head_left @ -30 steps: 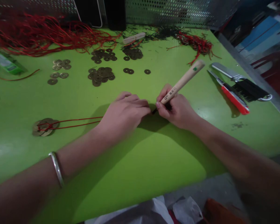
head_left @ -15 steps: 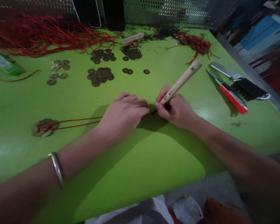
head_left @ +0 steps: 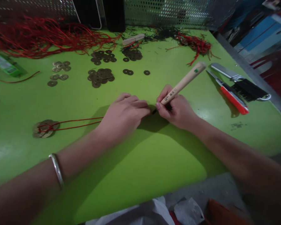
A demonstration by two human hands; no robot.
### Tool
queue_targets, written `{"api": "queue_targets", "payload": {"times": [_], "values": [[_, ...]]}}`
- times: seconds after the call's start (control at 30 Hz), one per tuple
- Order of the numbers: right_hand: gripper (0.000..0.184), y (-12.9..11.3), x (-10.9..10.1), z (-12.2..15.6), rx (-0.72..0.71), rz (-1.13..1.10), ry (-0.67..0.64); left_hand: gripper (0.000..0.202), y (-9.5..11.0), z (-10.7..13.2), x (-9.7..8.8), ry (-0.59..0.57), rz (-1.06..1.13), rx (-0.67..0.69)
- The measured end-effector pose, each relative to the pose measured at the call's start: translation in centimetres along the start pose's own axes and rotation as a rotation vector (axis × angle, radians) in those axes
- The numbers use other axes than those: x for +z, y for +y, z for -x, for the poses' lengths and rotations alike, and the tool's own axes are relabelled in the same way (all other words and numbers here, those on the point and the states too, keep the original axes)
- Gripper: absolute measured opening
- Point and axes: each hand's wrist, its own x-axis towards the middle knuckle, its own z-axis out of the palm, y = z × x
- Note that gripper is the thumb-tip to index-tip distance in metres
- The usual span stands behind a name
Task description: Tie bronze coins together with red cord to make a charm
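Observation:
My right hand (head_left: 176, 109) is closed around a wooden-handled tool (head_left: 184, 82), its dark tip pointing down at the green table (head_left: 142, 156) just in front of my left fingertips. My left hand (head_left: 124, 114) rests palm down with fingers curled together over the end of a red cord (head_left: 77, 123). That cord runs left to a bundle of brass coins (head_left: 45, 128) tied together. What lies under my left fingers is hidden. A metal bangle sits on my left wrist.
Loose brass coins (head_left: 100, 76) lie in several small piles mid-table. Red cords (head_left: 37, 36) are heaped at the back left, red scraps (head_left: 196, 45) at the back right. A red-handled cutter (head_left: 229, 95), a black brush (head_left: 248, 89) and a green pack (head_left: 6, 65) lie near the edges.
Almost nothing differs; both hands stay in place, and the tool handle shifts only very slightly.

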Motion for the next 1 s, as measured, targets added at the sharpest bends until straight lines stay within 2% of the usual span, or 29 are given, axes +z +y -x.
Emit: {"api": "queue_targets", "payload": {"times": [0.23,1.0], "values": [[0.016,0.08,-0.14,0.16,-0.015,0.006,0.044,0.019,-0.12,0.06,0.15,0.017,-0.001,0.010],[0.011,-0.08,-0.07,-0.15,0.038,-0.031,-0.073,0.020,-0.18,0.05,0.22,0.031,0.014,0.017]]}}
